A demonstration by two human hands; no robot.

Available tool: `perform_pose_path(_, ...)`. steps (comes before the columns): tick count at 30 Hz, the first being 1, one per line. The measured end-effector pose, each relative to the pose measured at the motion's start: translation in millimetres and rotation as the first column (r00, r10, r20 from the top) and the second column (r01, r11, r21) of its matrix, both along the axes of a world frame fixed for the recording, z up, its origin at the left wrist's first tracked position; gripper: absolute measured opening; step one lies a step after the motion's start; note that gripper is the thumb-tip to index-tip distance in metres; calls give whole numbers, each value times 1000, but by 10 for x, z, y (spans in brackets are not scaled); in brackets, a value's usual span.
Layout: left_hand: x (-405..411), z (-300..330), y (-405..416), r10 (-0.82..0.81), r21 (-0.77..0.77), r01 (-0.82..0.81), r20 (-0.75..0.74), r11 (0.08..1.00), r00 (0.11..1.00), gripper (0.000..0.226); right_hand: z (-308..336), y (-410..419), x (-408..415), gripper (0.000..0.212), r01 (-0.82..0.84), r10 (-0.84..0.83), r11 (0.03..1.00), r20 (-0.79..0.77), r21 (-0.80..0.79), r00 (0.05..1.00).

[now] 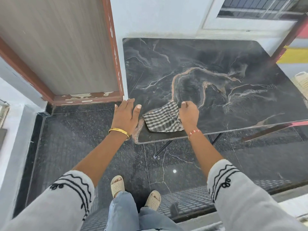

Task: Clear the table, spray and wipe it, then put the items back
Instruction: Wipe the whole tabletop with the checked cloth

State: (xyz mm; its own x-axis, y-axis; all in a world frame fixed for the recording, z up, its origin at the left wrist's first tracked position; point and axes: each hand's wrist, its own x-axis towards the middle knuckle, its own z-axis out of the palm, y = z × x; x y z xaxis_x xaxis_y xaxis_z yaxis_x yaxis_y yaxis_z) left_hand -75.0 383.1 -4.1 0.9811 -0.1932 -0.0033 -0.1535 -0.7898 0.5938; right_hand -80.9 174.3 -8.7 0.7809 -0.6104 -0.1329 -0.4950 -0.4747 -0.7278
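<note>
- Right hand [189, 115] curls round one edge of the checked cloth [162, 120], pinching it; the rest of the cloth lies flat on the bench [216, 67] near its front left corner.
- Left hand [125, 116] lies flat, fingers straight and apart, palm down on the bench's left front edge, holding nothing.
- Gold bangle [119, 131] on left wrist, red thread band [194, 132] on right wrist.
- Bench top is dark marble-pattern and carries only the cloth; no spray bottle or other items in view. Judged stage: wiping, items not yet put back.
- Folding legs [164, 147] show under the front edge, on a dark polished floor [83, 147].
- Risk: bench looks light, so a hard sideways wipe could shift or tip it; the left hand seems to brace against that.
- Risk: cloth gripped by one edge only may bunch or drag off the front edge, leaving streaks.
- Risk: far corners are a long reach, so could get missed.
- Farther: door [58, 47] left, window [260, 9] behind bench.
- No brands, labels or readable writing anywhere.
</note>
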Motion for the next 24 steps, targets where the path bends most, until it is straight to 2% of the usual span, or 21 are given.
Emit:
perform_pose_path(2, 0, -7, 3, -2, 6, 2, -18, 1000, 1000, 67, -27, 39, -89, 33, -67, 93, 984, 158, -166, 983)
perform_pose_path(3, 5, -17, -5, -3, 10, 4, -29, 1000, 1000, 62, -45, 82, -143, 38, -155, 215, 943, 181, -295, 960)
perform_pose_path(4, 9, -30, -15, -3, 11, 4, -35, 1000, 999, 56, -68, 140, -198, 43, -288, 372, 862, 135, -417, 918)
perform_pose_path(6, 21, -41, -55, -11, 10, 11, -34, 1000, 999, 50, -173, 208, -302, 54, -585, 600, 604, -175, -540, 781)
perform_pose_path(7, 27, -47, -76, -18, 12, 19, -35, 1000, 999, 50, -223, 230, -367, 57, -696, 621, 492, -349, -523, 702)
perform_pose_path(8, 34, -48, -96, -26, 11, 27, -38, 1000, 999, 52, -301, 233, -425, 59, -757, 603, 435, -467, -486, 647)
perform_pose_path(9, 36, -50, -110, -33, 10, 33, -41, 999, 999, 55, -362, 244, -468, 62, -779, 579, 425, -523, -461, 625)
perform_pose_path(11, 51, -56, -149, -40, 8, 40, -54, 999, 998, 59, -371, 260, -460, 65, -790, 550, 463, -568, -402, 612)
perform_pose_path(13, 65, -82, -180, -38, 8, 38, -70, 999, 997, 55, -229, 271, -354, 65, -833, 562, 485, -635, -265, 530)
perform_pose_path(14, 70, -90, -196, -41, 10, 42, -77, 999, 996, 55, -149, 273, -289, 66, -859, 568, 454, -666, -237, 484)
perform_pose_path(17, 108, -91, -252, -48, 11, 49, -90, 999, 995, 53, 48, 210, -152, 69, -892, 620, 267, -643, -365, 449)
perform_pose_path(19, 138, -91, -283, -53, 13, 54, -85, 998, 995, 51, -17, 124, -165, 61, -861, 660, 97, -615, -500, 432)
perform_pose_path(20, 151, -90, -287, -54, 12, 55, -83, 998, 995, 52, -106, 80, -200, 56, -839, 665, 54, -607, -542, 435)
perform_pose_path(21, 156, -94, -285, -57, 10, 58, -82, 998, 995, 53, -200, 46, -251, 55, -826, 676, 77, -580, -558, 455)
perform_pose_path(22, 169, -100, -288, -61, 12, 62, -82, 998, 995, 57, -290, 18, -295, 56, -825, 693, 142, -540, -548, 478)
perform_pose_path(24, 177, -119, -294, -63, 23, 66, -85, 998, 994, 67, -415, 39, -359, 60, -838, 719, 316, -464, -444, 517)
